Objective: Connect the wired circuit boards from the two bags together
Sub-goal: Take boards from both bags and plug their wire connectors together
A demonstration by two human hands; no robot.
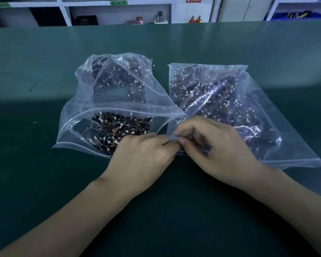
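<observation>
At the near edge of a green bench (44,182), a left hand (143,156) and right hand (211,145) pinch small wired boards (205,148) together, apparently mating connectors; blur hides the joint. Beyond, the left bag (85,101) gapes open beside the right bag (267,112). Light, fragile parts: grip the plugs, not the wires.

The two clear zip-top plastic bags, left (107,101) and right (235,108), are thin, crinkled and glossy, catching white glints. Inside lie small matt black circuit boards (115,130) with thin plastic-coated wires and white plastic connectors. The dark green worktop (44,173) looks smooth and matt
</observation>
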